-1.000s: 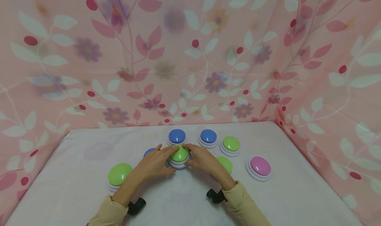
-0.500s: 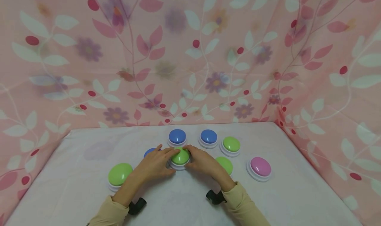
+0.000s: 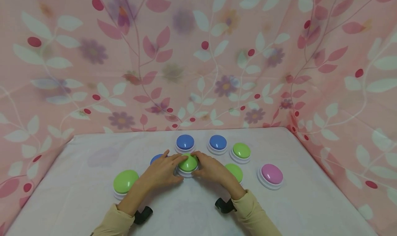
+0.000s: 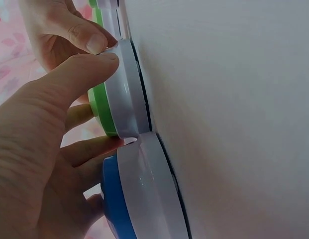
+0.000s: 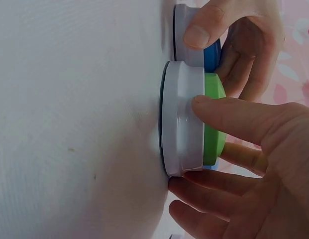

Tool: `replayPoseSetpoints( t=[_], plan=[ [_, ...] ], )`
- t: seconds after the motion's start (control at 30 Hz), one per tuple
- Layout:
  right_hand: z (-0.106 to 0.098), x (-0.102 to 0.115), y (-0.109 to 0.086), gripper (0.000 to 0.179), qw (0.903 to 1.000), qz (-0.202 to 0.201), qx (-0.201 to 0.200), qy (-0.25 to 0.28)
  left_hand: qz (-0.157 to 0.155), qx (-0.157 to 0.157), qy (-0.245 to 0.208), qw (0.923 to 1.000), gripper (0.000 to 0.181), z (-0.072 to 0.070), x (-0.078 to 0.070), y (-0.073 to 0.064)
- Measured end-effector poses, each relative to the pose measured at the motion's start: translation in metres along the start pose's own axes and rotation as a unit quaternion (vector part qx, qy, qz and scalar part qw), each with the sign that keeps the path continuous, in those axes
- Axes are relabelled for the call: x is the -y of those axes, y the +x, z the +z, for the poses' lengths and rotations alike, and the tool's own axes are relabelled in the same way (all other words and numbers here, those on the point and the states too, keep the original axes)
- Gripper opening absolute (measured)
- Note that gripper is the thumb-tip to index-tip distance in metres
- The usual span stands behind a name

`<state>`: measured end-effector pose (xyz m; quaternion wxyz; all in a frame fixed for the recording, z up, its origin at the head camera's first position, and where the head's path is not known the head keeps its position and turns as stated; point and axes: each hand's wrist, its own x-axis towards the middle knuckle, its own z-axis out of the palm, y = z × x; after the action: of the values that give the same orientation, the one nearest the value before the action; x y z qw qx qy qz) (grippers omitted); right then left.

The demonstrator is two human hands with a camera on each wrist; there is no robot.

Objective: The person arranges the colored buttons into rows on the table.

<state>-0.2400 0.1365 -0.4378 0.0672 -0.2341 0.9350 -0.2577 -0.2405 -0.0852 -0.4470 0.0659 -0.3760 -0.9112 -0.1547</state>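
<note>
Between my two hands, a push button with a green dome and a white round base sits on the white table. My left hand grips its left side, thumb on the base rim and fingers reaching round the far side. From the right, my right hand holds the same button, thumb against the rim and fingers round the opposite edge. A blue push button, partly hidden by my left hand in the head view, stands close beside it.
Blue buttons stand behind, another blue button to their right. Green buttons and a pink button are on the right; a green button is by my left forearm. Pink floral cloth rises behind the table.
The held green button has shifted slightly toward me and lower since one second ago, both hands staying around it. Over the last half second nothing visibly moves.
</note>
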Motion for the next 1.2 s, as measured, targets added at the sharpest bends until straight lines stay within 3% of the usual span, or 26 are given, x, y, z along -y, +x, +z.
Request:
replayPoseSetpoints(
  t=[0.43, 0.67, 0.97, 1.2],
  plan=[
    [-0.002, 0.0, -0.001, 0.065, 0.9999, 0.005, 0.001, 0.014, -0.001, -0.012, -0.003, 0.9999, 0.074, -0.002, -0.002, -0.001],
    [-0.002, 0.003, -0.001, 0.07, 0.9998, 0.01, -0.008, 0.016, 0.01, -0.038, 0.01, 0.9992, 0.075, -0.002, 0.002, -0.002],
    [-0.005, 0.011, 0.002, 0.072, 0.9992, -0.013, -0.036, 0.012, -0.035, -0.034, 0.022, 0.9985, 0.084, -0.01, 0.006, -0.008],
    [-0.004, 0.023, 0.007, 0.071, 0.999, -0.027, -0.029, 0.022, -0.055, -0.039, 0.013, 0.9976, 0.087, -0.018, 0.011, -0.013]
  ],
)
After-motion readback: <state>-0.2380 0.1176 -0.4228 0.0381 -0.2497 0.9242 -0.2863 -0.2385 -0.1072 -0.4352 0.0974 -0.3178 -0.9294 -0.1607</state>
